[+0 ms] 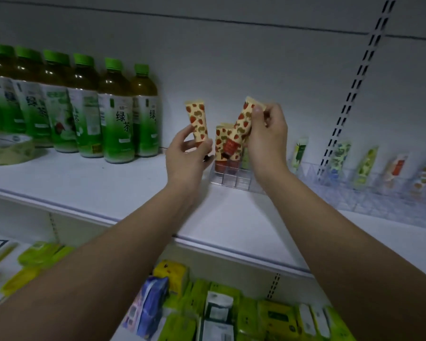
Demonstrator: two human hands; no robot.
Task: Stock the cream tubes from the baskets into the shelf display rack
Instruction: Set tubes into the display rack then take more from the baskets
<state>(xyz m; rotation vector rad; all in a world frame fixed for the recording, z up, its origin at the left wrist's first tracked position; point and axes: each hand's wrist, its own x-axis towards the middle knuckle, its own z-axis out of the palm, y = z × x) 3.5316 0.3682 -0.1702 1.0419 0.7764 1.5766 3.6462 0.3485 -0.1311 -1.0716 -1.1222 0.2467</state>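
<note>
Just left of the frame's centre, the left hand (186, 153) holds a strawberry-print cream tube (197, 121) upright, crimped end up, its lower end pinched between the thumb and curled fingertips; the cap end is hidden inside the grip. Right of centre, the right hand (266, 134) grips a second strawberry tube (244, 119), tilted with its top leaning right; the thumb presses the upper front and the fingers curl behind the crimp. Its lower end dips toward the clear display rack (234, 179) standing on the white shelf (108, 183), where racked strawberry tubes (225, 143) already stand cap down at the rack's left end, just between the two hands. Farther right, other patterned tubes (340, 156) lean in the same rack, blurred. Green tea bottles (84, 104) line the shelf in the upper left, well apart from the hands. Green packets (231, 311) lie on the shelf below.
</note>
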